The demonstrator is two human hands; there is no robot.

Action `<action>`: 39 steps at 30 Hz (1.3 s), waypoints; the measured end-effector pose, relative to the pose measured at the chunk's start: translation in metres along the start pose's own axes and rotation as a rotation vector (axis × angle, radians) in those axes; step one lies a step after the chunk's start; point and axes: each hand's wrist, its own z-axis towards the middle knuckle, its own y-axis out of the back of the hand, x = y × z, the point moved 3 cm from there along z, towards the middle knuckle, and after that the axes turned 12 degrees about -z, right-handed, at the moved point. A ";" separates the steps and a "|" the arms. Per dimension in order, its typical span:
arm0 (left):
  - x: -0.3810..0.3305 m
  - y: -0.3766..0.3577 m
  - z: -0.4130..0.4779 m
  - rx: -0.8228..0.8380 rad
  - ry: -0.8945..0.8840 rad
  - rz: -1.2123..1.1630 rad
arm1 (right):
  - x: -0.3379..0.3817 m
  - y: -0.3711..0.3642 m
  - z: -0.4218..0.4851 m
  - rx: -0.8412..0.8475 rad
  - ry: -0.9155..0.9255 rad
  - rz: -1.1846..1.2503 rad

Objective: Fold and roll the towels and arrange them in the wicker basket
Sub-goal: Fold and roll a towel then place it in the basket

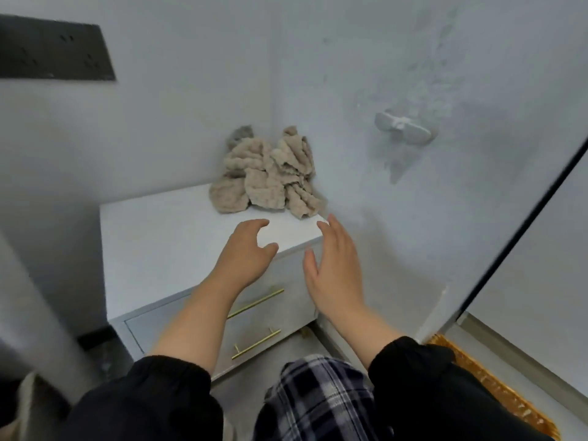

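Trousers: our checked trousers (321, 405) fill the bottom edge, closest to the lens, below the front of the white cabinet (165, 237).
Sleeves: 2 black sleeves (152, 399) are pushed up, leaving both our forearms bare as they stretch toward the cabinet.
Left hand: our left hand (245, 253) hovers over the near part of the cabinet top, fingers spread and curled a little, grasping nothing.
Right hand: our right hand (334, 268) hangs just off the cabinet's right front corner, palm turned inward, fingers straight and apart, empty too.
Towels: a crumpled beige heap of towels (267, 176) sits on the far right corner of the cabinet top, pushed into the corner where the 2 walls meet. A grey scrap shows at the heap's upper left. How many towels are in it we cannot tell. Both our hands are near the heap but clear of it.
Drawers: 2 brass bar handles (257, 302) run across the cabinet front, one above the other, partly behind our left forearm.
Wall hook: a white fitting (402, 128) is fixed to the wall right of the cabinet, above the heap's level.
Socket plate: a dark panel (54, 49) is mounted on the wall high to the cabinet's left.
Woven edge: a brown woven rim (496, 389) shows on the floor, right of the cabinet, by our right sleeve.
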 end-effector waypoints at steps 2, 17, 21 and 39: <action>0.016 0.014 0.003 -0.088 0.056 -0.062 | 0.020 -0.014 0.011 0.015 -0.037 0.092; 0.120 0.049 0.071 -0.132 0.293 0.298 | 0.056 -0.115 0.068 0.128 -0.118 0.161; 0.128 0.049 0.084 -0.128 0.287 0.330 | 0.065 -0.132 0.087 0.113 -0.043 0.137; 0.140 0.095 0.070 -0.317 0.276 -0.319 | 0.116 -0.164 0.161 0.015 -0.046 0.223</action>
